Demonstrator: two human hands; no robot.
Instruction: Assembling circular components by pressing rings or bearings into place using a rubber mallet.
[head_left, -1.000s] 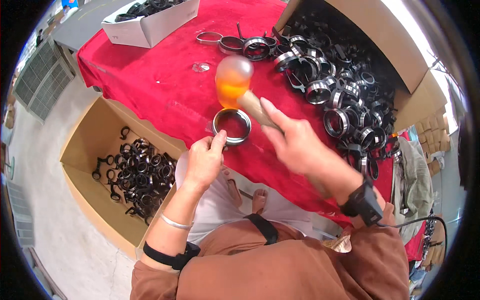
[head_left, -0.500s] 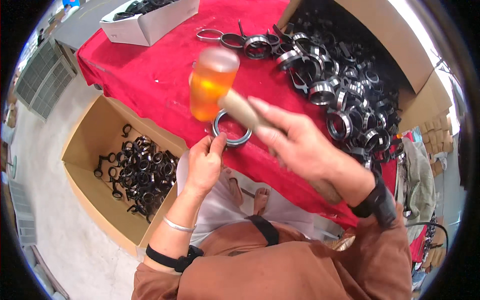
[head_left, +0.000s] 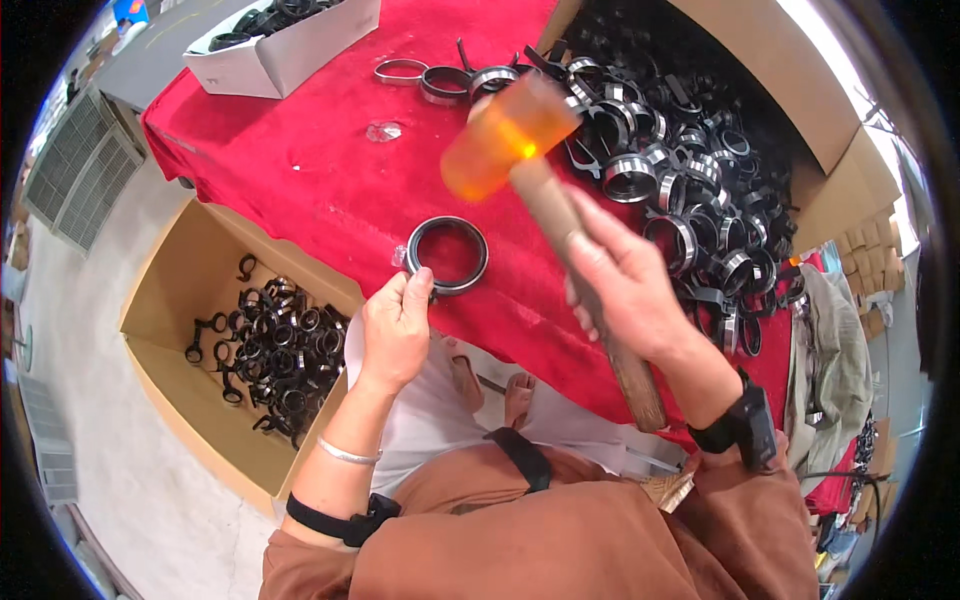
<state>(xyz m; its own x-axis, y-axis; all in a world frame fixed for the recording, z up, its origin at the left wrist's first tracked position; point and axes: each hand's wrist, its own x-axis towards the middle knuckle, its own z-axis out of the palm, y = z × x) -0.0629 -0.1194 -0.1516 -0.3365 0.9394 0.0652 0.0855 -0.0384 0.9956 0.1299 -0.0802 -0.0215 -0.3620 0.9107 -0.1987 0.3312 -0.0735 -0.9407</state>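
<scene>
Between the thumb and fingers of my left hand [head_left: 396,325] is the near edge of a black and silver metal ring [head_left: 482,262], which rests on or just over the red cloth. My right hand [head_left: 628,270] is wrapped round the wooden handle [head_left: 632,375] of a mallet. Its translucent orange head [head_left: 510,138] is raised above the table, up and to the right of the ring, and is slightly blurred. A small clear plastic piece [head_left: 384,132] lies on the cloth beyond the ring.
A large pile of black and silver rings [head_left: 700,190] spills from a cardboard box [head_left: 775,60] at the right. Loose rings [head_left: 443,84] lie along the far side. A white box [head_left: 285,60] of black parts stands far left. Another cardboard box [head_left: 190,420], below left, holds more ring parts.
The mallet has swung up and to the right, its head tilting away from the ring. The ring now lies fully in sight, still in my left hand, shifted slightly left.
</scene>
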